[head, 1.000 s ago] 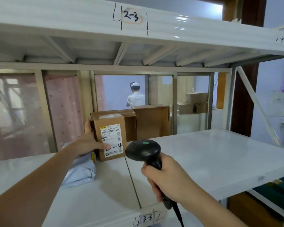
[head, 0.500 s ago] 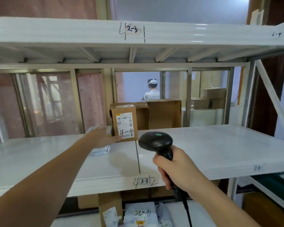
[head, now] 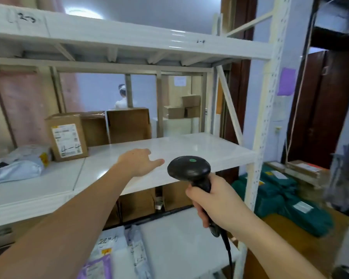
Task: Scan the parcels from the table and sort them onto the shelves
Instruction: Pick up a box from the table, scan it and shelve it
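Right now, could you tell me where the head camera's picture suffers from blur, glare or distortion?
Head view: motion blur smears the label on the cardboard box, so its print is unreadable; glare streaks the upper shelf edge; the wide-angle lens bows the shelf upright; the right edge is badly smeared. The scanner in the right hand stays fairly sharp.

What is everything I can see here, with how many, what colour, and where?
Labelled box: one, brown, middle shelf, left, upright.
Open boxes: two, brown, behind it.
Grey bags: a few, middle shelf, far left.
Middle shelf: one, white.
Bags below: several, white and purple, lower shelf.
Green bags: a pile, on the right.
Far boxes: about three, brown, behind the rack.
Person: one, white top, background.
Scanner: one, black, in right hand.
Left hand: open, empty, over middle shelf.
Right hand: grips scanner.
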Demonstrator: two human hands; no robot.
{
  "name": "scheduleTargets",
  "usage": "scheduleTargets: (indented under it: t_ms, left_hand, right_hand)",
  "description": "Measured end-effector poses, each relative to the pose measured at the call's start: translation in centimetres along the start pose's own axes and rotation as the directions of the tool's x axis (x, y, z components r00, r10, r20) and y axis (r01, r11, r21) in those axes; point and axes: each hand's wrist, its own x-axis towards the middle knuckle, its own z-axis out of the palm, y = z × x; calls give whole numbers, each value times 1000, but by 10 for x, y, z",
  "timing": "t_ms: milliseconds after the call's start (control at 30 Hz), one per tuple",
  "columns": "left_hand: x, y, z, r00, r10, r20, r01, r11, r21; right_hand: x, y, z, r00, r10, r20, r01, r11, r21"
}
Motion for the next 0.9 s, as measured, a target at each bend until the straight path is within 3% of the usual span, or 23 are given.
scheduleTargets:
  t_ms: [233, 433, 600, 900]
  left_hand:
    - [12, 204, 63, 924, 382, 17, -370, 906, -203]
    - [16, 345, 108, 754, 657, 23, -628, 730, -269]
    - [39, 420, 140, 648, 758, 76, -721, 642, -260]
    - [118, 508, 214, 559, 810, 178, -765, 586, -266]
  right_hand:
    - [-79, 53, -108, 942, 195, -272, -209, 978, -25]
    - [-123, 91, -180, 802, 329, -498, -356, 934, 44]
    - [-122, 118, -215, 682, 369, -632, -401, 911, 98]
    - [-83, 183, -273, 545, 447, -709, -471, 863, 183]
